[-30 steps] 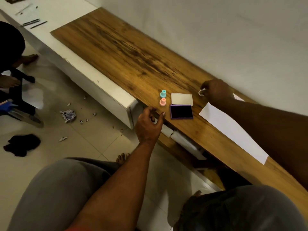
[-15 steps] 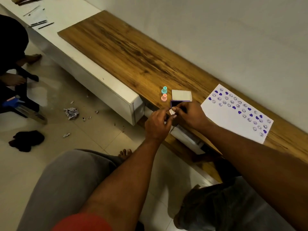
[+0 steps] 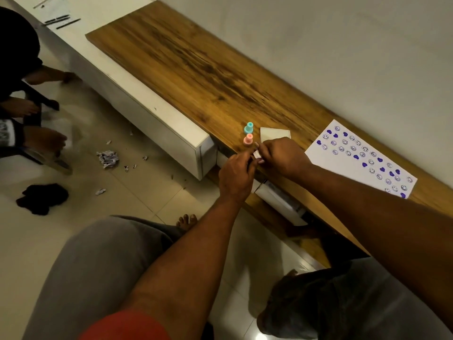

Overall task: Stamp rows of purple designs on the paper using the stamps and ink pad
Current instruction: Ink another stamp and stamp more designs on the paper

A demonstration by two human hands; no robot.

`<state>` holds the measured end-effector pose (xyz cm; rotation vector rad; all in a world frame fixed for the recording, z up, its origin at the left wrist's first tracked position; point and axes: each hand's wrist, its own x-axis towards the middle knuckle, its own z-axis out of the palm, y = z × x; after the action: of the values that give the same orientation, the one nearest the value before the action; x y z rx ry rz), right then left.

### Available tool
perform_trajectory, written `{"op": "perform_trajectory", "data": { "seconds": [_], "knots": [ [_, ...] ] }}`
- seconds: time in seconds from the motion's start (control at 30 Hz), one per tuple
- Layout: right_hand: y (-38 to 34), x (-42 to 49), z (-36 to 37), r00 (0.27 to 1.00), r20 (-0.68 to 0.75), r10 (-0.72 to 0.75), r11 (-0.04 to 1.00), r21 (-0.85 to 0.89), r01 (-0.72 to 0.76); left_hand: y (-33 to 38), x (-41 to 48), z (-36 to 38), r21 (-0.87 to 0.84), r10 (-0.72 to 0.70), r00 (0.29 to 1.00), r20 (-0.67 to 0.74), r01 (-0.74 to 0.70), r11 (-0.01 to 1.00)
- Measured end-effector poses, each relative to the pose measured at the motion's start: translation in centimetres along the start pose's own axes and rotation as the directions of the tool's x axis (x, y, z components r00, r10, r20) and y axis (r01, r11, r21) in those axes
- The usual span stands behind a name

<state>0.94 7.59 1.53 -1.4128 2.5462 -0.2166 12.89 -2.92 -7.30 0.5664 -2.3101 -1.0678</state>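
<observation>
Two stamps, one teal (image 3: 249,127) and one pink (image 3: 248,138), stand on the counter (image 3: 196,77). Left hand (image 3: 236,174) and right hand (image 3: 282,157) together pinch one small white piece (image 3: 257,154) in their fingers. One stamped paper (image 3: 360,158) lies at the right.

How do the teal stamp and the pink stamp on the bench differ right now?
The teal stamp is blue-green; the pink stamp is salmon pink. The teal stamp stands farther from the person, the pink stamp nearer, closer to the hands. Both stand upright, untouched, the same knobbed shape, side by side left of the ink pad lid.
</observation>
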Motion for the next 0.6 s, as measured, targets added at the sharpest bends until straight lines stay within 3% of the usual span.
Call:
{"op": "perform_trajectory", "data": {
  "seconds": [0.27, 0.47, 0.6],
  "knots": [
    [0.3, 0.2, -0.1, 0.999, 0.031, -0.03, 0.998, 0.058, 0.028, -1.9, 0.3, 0.2, 0.019, -0.011, 1.0, 0.023, 0.01, 1.0],
    [0.6, 0.6, -0.8, 0.989, -0.123, 0.082, 0.982, 0.177, -0.059, -2.0, -0.3, 0.4, 0.019, -0.069, 0.995, -0.065, 0.07, 0.997],
    [1.6, 0.2, -0.9, 0.985, -0.147, 0.095, 0.978, 0.197, -0.065, -1.9, -0.5, 0.4, 0.041, -0.078, 0.993, -0.09, 0.082, 0.996]
  ]
}}
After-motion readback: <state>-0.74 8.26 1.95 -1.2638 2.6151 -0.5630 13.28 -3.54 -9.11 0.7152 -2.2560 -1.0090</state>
